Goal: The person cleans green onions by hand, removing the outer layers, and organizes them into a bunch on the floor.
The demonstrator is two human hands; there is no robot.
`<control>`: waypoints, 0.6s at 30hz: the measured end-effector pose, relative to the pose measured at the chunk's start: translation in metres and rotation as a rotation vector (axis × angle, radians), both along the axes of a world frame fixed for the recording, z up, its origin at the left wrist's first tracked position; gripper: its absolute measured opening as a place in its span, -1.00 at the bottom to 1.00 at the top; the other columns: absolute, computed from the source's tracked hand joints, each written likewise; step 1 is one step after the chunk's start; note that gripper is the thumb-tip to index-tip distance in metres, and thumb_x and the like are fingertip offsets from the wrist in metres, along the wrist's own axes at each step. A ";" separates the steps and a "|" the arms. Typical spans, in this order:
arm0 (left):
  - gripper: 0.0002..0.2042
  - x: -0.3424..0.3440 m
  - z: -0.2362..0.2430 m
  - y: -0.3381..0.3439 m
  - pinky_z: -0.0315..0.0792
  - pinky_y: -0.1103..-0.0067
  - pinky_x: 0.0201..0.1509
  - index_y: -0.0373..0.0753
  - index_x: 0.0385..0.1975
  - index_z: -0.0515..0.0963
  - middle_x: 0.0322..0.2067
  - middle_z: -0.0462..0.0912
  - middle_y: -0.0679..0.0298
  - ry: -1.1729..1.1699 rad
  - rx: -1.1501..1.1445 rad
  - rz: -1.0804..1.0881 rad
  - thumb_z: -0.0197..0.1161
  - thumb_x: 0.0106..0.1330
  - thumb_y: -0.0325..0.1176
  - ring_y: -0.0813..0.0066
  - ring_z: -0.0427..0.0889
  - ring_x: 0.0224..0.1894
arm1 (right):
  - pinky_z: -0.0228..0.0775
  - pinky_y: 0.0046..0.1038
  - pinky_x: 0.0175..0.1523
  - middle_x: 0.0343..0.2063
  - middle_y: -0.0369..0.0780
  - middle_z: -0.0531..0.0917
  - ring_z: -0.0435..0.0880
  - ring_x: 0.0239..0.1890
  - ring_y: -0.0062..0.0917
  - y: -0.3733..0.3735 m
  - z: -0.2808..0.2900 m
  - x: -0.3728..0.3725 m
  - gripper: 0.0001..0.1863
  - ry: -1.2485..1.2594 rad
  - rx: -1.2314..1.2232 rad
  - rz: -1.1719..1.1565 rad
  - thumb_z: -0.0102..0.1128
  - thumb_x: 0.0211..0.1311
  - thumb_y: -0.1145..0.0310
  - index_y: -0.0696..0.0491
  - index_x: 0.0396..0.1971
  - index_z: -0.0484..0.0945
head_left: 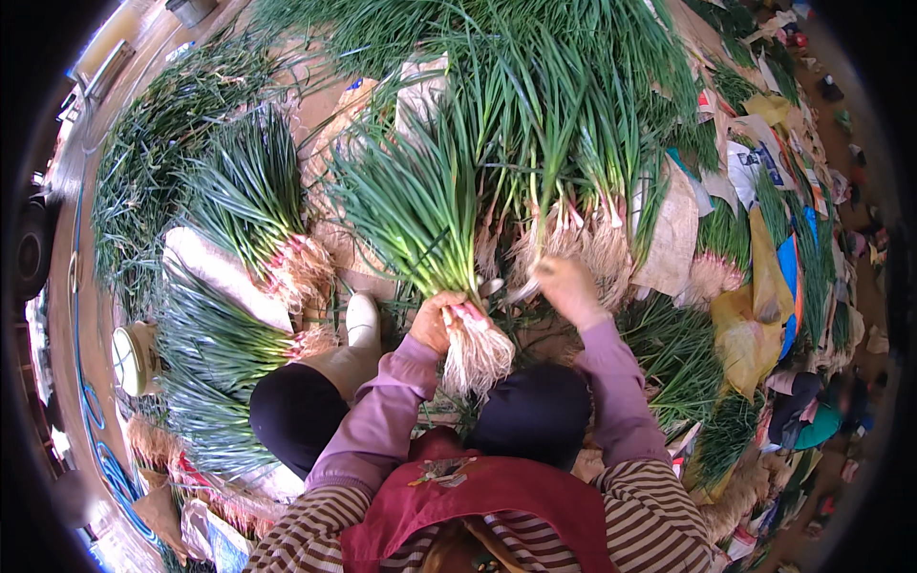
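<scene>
My left hand (pixel 433 321) is wrapped round a thick bunch of spring onions (pixel 417 229). Their green leaves fan up and away, with pale stems and a tuft of whitish roots (pixel 478 355) below my fist. To its right my right hand (pixel 567 285) is closed, fingers pinched at the pale lower end of what looks like a single spring onion (pixel 541 222). Just beyond that hand lies a big heap of spring onions (pixel 564 105), roots toward me. The two hands are a short way apart.
More bundles of spring onions (pixel 253 191) lie on sacking at the left, beside a white bucket (pixel 136 359). A blue hose (pixel 88 401) runs along the left edge. Yellow sacks (pixel 745 334) and further spring onions are at the right. My white boot (pixel 363 323) stands between.
</scene>
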State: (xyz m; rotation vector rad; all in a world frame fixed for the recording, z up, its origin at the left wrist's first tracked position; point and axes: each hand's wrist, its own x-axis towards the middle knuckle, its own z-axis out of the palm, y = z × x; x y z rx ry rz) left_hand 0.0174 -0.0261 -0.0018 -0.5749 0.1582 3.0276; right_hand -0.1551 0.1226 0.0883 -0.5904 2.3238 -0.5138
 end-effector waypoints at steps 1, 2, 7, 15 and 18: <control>-0.72 0.003 -0.010 -0.001 0.52 0.22 -0.12 -0.53 -0.50 0.56 -0.49 0.61 -0.13 -0.022 0.003 -0.030 0.10 0.10 -0.34 -0.02 0.63 -0.38 | 0.43 -0.41 -0.37 -0.66 -0.30 0.55 0.44 -0.64 -0.67 -0.003 0.011 0.022 -0.69 -0.074 0.008 0.139 0.06 0.24 0.09 0.00 -0.29 0.64; -0.70 -0.004 -0.003 0.001 0.52 0.23 -0.13 -0.54 -0.54 0.56 -0.50 0.61 -0.14 -0.003 0.051 -0.056 0.09 0.12 -0.33 0.00 0.63 -0.40 | 0.43 -0.42 -0.36 -0.65 -0.30 0.56 0.46 -0.61 -0.68 0.011 -0.016 0.026 -0.66 0.007 -0.181 0.380 0.04 0.25 0.06 0.01 -0.30 0.64; -0.70 0.001 -0.005 0.002 0.55 0.32 -0.21 -0.50 -0.61 0.55 -0.51 0.61 -0.13 0.041 0.067 -0.081 0.09 0.13 -0.32 0.03 0.63 -0.45 | 0.31 -0.60 -0.60 -0.65 -0.30 0.55 0.43 -0.70 -0.72 -0.001 -0.035 0.011 -0.57 -0.425 -0.413 -0.115 -0.07 0.32 0.03 0.10 -0.37 0.60; -0.73 0.008 0.003 -0.003 0.55 0.42 -0.30 -0.43 -0.63 0.55 -0.51 0.62 -0.09 0.046 0.017 -0.073 0.11 0.15 -0.33 0.16 0.64 -0.48 | 0.18 -0.70 -0.60 -0.67 -0.35 0.51 0.38 -0.68 -0.76 -0.064 -0.045 0.016 -0.82 -0.629 -0.636 -0.542 0.11 0.20 0.33 0.12 -0.46 0.54; -0.74 0.008 -0.021 -0.002 0.55 0.43 -0.34 -0.45 -0.40 0.55 -0.50 0.63 -0.06 0.040 -0.004 -0.072 0.10 0.17 -0.32 0.14 0.64 -0.48 | 0.46 -0.33 -0.31 -0.49 -0.13 0.62 0.61 -0.42 -0.36 -0.043 -0.095 0.026 -0.85 -0.145 0.101 0.121 0.08 0.10 0.41 0.12 -0.44 0.62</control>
